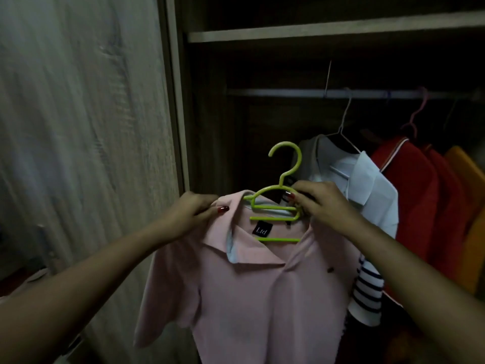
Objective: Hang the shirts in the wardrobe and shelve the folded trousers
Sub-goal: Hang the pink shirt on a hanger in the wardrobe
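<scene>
A pink polo shirt (244, 292) hangs from a lime green plastic hanger (284, 177) in front of the open wardrobe. My left hand (193, 211) pinches the shirt's left shoulder by the collar. My right hand (324, 204) grips the hanger's right end together with the shirt's right shoulder. The hanger's hook points up, well below the wardrobe rail (341, 93) and apart from it. No folded trousers are in view.
On the rail hang a pale blue shirt (367, 185) on a wire hanger, a red garment (420, 195) on a pink hanger and an orange one (469, 206). A striped sleeve (367, 290) hangs lower. A shelf (315, 32) runs above. The wardrobe door (84, 127) stands left.
</scene>
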`<control>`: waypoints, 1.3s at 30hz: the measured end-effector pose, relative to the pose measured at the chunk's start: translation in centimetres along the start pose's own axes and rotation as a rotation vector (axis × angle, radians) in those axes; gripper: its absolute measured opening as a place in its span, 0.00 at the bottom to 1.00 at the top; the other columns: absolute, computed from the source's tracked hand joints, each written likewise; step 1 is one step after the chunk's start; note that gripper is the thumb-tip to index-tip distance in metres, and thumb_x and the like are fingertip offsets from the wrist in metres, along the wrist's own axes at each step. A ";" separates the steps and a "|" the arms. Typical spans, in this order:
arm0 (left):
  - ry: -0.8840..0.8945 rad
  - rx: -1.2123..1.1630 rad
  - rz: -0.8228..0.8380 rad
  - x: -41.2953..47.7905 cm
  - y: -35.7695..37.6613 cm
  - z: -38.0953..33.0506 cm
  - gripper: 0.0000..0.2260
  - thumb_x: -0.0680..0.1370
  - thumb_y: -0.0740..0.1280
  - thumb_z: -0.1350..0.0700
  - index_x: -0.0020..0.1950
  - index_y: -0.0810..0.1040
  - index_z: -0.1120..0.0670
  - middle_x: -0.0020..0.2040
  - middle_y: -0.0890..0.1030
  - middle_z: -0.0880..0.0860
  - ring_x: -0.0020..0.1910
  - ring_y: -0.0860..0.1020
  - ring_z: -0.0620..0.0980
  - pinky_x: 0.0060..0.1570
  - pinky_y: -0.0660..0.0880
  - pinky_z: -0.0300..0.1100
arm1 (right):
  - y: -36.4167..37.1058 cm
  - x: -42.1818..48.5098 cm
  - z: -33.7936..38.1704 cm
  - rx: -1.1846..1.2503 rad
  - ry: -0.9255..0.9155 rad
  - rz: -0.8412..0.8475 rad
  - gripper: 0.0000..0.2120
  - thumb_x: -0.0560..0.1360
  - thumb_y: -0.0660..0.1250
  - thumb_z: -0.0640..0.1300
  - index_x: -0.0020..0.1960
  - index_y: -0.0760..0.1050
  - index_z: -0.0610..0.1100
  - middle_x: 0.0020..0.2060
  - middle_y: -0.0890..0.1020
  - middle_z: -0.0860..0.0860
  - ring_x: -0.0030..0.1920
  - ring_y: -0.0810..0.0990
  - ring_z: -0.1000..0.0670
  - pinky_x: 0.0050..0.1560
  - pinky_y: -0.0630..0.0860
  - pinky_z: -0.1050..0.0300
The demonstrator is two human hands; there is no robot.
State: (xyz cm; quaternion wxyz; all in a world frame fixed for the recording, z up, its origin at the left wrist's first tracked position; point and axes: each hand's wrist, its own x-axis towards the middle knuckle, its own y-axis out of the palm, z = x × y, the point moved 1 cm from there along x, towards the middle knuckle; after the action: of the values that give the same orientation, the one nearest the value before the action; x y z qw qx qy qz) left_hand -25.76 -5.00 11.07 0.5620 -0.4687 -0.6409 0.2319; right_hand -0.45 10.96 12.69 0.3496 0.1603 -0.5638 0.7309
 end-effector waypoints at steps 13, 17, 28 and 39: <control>0.175 0.523 0.056 -2.0 -0.2 -1.9 0.17 0.71 0.48 0.46 0.48 0.73 0.49 0.40 0.80 0.52 0.37 0.79 0.53 0.31 0.70 0.44 | 1.8 0.4 -3.2 0.150 0.917 0.796 0.17 0.74 0.69 0.42 0.60 0.75 0.35 0.47 0.80 0.42 0.45 0.81 0.45 0.45 0.82 0.52; 0.182 0.551 0.061 -3.2 -1.1 -1.0 0.16 0.71 0.50 0.47 0.48 0.75 0.49 0.39 0.82 0.52 0.36 0.81 0.55 0.30 0.69 0.43 | 3.1 -1.2 -4.3 0.170 0.945 0.881 0.07 0.71 0.71 0.35 0.48 0.78 0.34 0.33 0.81 0.44 0.31 0.82 0.52 0.31 0.78 0.63; 0.041 0.593 0.013 -6.0 -2.2 2.3 0.16 0.71 0.54 0.47 0.50 0.77 0.49 0.36 0.82 0.52 0.33 0.81 0.54 0.27 0.71 0.40 | 7.0 -3.5 -4.5 1.222 1.377 0.229 0.19 0.66 0.47 0.22 0.44 0.72 0.35 0.42 0.77 0.40 0.42 0.77 0.45 0.30 0.81 0.53; -0.127 0.632 -0.066 -7.1 -1.9 3.4 0.10 0.70 0.57 0.47 0.49 0.70 0.46 0.35 0.81 0.54 0.32 0.81 0.57 0.26 0.69 0.41 | 8.3 -3.4 -3.0 1.096 1.291 0.455 0.19 0.67 0.72 0.49 0.53 0.74 0.40 0.47 0.79 0.41 0.43 0.81 0.42 0.46 0.81 0.44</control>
State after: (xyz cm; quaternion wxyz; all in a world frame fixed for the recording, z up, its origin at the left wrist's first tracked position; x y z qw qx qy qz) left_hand -30.13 -11.17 8.20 0.6458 -0.2346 -0.5857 0.4299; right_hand -3.31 11.70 3.76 0.3199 -0.2554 0.1564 0.8989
